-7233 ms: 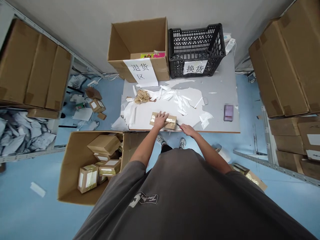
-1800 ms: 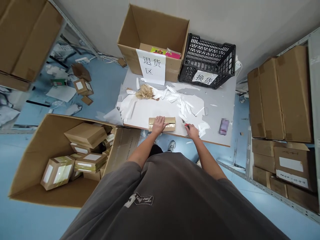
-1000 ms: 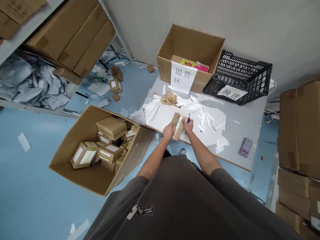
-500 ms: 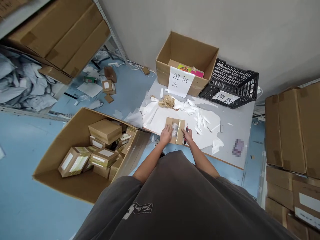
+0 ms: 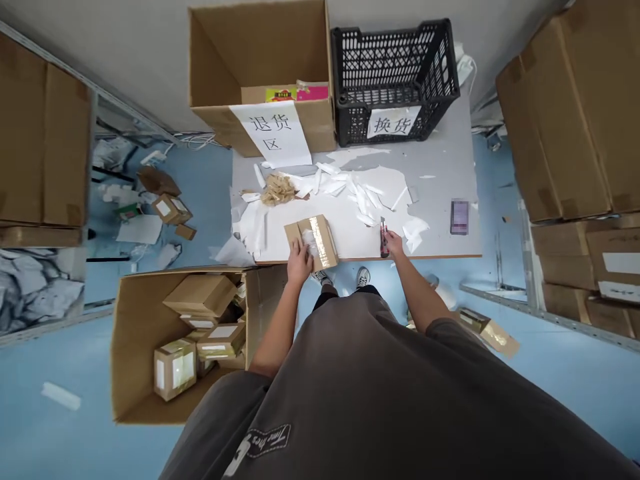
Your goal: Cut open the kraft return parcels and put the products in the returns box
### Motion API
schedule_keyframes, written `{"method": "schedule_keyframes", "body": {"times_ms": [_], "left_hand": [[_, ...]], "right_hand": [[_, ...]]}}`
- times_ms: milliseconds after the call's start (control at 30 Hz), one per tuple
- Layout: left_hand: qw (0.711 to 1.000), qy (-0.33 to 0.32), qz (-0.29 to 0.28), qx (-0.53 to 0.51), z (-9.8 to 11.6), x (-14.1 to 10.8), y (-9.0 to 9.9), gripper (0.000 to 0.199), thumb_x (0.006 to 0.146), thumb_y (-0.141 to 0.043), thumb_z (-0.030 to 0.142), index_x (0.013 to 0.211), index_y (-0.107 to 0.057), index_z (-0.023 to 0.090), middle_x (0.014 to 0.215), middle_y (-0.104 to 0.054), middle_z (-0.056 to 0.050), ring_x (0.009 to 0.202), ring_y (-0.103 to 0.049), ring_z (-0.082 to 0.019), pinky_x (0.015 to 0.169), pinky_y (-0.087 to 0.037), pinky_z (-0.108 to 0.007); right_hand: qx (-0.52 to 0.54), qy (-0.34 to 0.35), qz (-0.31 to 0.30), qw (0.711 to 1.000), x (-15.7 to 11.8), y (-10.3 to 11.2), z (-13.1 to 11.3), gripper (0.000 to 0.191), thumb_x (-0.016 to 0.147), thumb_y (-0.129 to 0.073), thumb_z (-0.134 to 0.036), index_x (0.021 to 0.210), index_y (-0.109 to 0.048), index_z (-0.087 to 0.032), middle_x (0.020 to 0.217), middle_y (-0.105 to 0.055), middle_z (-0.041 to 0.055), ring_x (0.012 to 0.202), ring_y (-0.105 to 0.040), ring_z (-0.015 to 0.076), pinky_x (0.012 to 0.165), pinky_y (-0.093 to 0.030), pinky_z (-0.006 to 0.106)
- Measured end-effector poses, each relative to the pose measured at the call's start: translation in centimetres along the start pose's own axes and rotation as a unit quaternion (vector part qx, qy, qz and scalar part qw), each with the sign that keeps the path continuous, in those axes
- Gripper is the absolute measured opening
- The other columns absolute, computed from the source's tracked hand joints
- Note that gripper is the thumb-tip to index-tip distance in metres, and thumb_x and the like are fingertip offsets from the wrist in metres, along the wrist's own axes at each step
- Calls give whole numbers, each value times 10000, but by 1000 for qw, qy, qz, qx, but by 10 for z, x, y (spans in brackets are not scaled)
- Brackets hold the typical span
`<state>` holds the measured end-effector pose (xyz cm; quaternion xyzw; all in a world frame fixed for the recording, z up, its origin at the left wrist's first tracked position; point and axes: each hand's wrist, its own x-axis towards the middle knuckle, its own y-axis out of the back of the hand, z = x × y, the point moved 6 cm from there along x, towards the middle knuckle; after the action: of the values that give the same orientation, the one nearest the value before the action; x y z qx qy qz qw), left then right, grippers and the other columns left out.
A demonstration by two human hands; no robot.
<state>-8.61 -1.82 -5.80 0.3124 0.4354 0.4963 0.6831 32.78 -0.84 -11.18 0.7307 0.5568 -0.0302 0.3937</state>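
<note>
At the table's front edge lies a small cardboard box (image 5: 327,241) with shiny tape across its top and a whitish patch beside the tape. My left hand (image 5: 299,261) grips its near left side, fingers over the top. To the right of the box, apart from it, my right hand (image 5: 395,244) is closed round a red and black utility knife (image 5: 384,241), whose tip points away from me. White paper scraps (image 5: 367,200) and a crumpled heap of brown tape (image 5: 278,190) lie beyond the box.
At the back of the table (image 5: 445,173) stand a large carton (image 5: 215,123) and a black plastic crate (image 5: 395,80), both with paper signs. A phone (image 5: 459,217) lies on the right. A big open carton (image 5: 133,360) of parcels is at my left; stacked cartons (image 5: 555,133) rise at the right.
My right hand has carried the knife away from the box to the right. The box has turned slightly under my left hand. My view has swung to face the table more squarely.
</note>
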Motion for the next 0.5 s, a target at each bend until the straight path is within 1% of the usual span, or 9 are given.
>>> {"method": "schedule_keyframes", "body": {"times_ms": [100, 133, 200, 267, 333, 367, 433, 467, 500], "left_hand": [[1000, -12, -7, 9, 0, -2, 3, 519, 1067, -577, 486, 1462, -681, 166, 1818, -302, -207, 1714, -214, -411, 1329, -375, -624], [1000, -17, -12, 11, 0, -3, 4, 523, 1070, -573, 514, 1439, -694, 164, 1819, -298, -209, 1716, -205, -415, 1331, -369, -624], [999, -21, -25, 12, 1, -3, 6, 525, 1070, -576, 539, 1413, -702, 161, 1821, -293, -213, 1719, -189, -418, 1338, -355, -628], [999, -17, -33, 7, 1, -3, 9, 507, 1072, -581, 521, 1415, -685, 163, 1825, -288, -208, 1723, -185, -401, 1338, -356, -616], [999, 1, -34, -2, 0, -3, 12, 481, 1079, -577, 475, 1444, -647, 170, 1832, -276, -198, 1720, -215, -368, 1325, -389, -579], [999, 13, -31, -7, 0, -4, 12, 469, 1083, -574, 447, 1459, -628, 172, 1835, -270, -195, 1716, -237, -354, 1314, -410, -558], [999, 36, -26, -16, -1, -4, 10, 445, 1079, -580, 403, 1458, -616, 172, 1838, -260, -196, 1709, -262, -340, 1294, -440, -530], [999, 44, -25, -19, -1, -4, 8, 431, 1071, -592, 387, 1441, -626, 170, 1839, -256, -198, 1710, -258, -342, 1291, -444, -524], [998, 48, -23, -23, 0, -4, 6, 418, 1060, -608, 375, 1421, -639, 167, 1840, -251, -199, 1713, -247, -346, 1293, -442, -520]], "right_hand": [[0, -74, 37, 997, 16, 2, 32, 179, 1019, -586, -334, 1047, -698, -197, 948, -780, 75, 882, -638, 210, 835, -512, 355], [-11, -79, 46, 996, 21, 3, 38, 179, 1019, -596, -311, 1054, -711, -178, 996, -791, 110, 922, -637, 223, 869, -506, 372], [-34, -74, 67, 994, 26, 8, 44, 201, 1028, -601, -286, 1081, -732, -142, 1150, -783, 187, 1063, -627, 255, 961, -486, 403], [-41, -66, 95, 992, 26, 13, 41, 255, 1043, -597, -293, 1185, -729, -129, 1330, -722, 229, 1217, -592, 287, 1042, -469, 428], [-50, -35, 97, 993, 17, 8, 23, 330, 1053, -582, -298, 1310, -693, -122, 1392, -679, 239, 1268, -583, 308, 1088, -474, 450], [-54, -10, 86, 995, 9, 0, 8, 360, 1051, -587, -299, 1350, -675, -119, 1368, -685, 230, 1249, -601, 310, 1097, -484, 453], [-59, 65, 23, 996, -15, -35, -32, 415, 1019, -637, -289, 1397, -656, -117, 1300, -712, 190, 1185, -645, 297, 1098, -511, 435], [-59, 102, -9, 993, -30, -57, -54, 472, 986, -704, -319, 1420, -651, -141, 1302, -719, 159, 1180, -658, 286, 1084, -529, 408], [-71, 155, -54, 984, -47, -82, -77, 561, 973, -734, -350, 1484, -615, -151, 1372, -691, 161, 1236, -646, 296, 1099, -527, 411]]}}
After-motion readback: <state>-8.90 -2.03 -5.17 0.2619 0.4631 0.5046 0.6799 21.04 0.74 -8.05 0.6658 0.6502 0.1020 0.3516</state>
